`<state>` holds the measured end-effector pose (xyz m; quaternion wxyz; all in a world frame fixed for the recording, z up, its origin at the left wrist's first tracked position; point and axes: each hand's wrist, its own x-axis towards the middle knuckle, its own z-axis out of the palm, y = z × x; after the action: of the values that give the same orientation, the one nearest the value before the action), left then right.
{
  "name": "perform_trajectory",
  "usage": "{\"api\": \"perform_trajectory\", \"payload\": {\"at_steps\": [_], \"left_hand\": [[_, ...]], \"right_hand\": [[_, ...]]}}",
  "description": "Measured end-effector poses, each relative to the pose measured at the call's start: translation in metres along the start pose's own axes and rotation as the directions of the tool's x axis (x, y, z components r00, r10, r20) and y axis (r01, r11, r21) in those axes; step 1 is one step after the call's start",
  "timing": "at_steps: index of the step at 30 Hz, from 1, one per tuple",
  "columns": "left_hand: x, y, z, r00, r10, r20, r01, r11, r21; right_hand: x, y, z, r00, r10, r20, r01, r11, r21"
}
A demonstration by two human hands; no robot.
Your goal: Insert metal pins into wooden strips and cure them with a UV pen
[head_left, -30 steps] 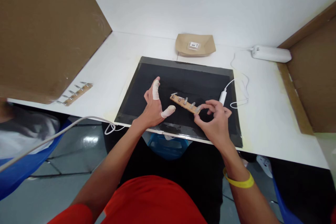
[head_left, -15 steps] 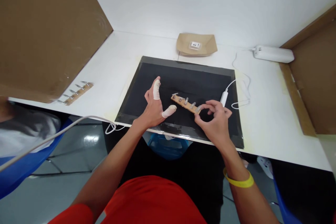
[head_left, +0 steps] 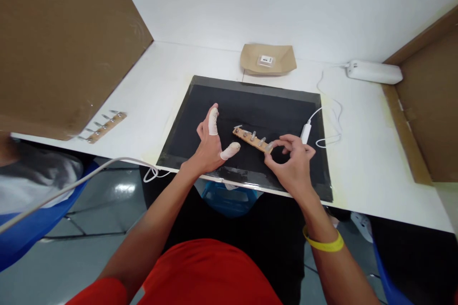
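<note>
Head view: pinching the right end of a wooden strip [head_left: 252, 141] over the black mat [head_left: 272, 102] in the right hand [head_left: 297, 166] beside a spread, empty left hand [head_left: 209, 148], apparently steadying it, next likely calling for steady fingertips.

Even light, glare on floor [head_left: 124, 189], slight blur

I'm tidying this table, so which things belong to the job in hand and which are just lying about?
Apparently in use:
tan strip pinched by the right hand
black mat beneath

Probably lying about:
second tan strip
cardboard tray
small clear box
white oblong device
</note>
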<state>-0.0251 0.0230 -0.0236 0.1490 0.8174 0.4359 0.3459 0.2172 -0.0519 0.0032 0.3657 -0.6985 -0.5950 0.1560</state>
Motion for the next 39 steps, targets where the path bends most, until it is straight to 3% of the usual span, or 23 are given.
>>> {"api": "perform_trajectory", "payload": {"at_steps": [15,30,39], "left_hand": [[-0.001,-0.003,0.001,1.0,0.009,0.001,-0.009,1.0,0.008],[-0.001,-0.005,0.003,1.0,0.02,-0.009,-0.019,1.0,0.014],[-0.001,-0.006,0.004,0.999,0.031,-0.016,-0.03,0.999,0.016]], "right_hand": [[0.002,0.0,-0.002,1.0,0.007,-0.019,-0.007,1.0,0.002],[0.017,-0.006,0.009,0.999,0.01,-0.042,-0.011,1.0,-0.019],[0.015,-0.006,-0.004,0.997,0.026,-0.069,-0.026,1.0,0.001]]}}
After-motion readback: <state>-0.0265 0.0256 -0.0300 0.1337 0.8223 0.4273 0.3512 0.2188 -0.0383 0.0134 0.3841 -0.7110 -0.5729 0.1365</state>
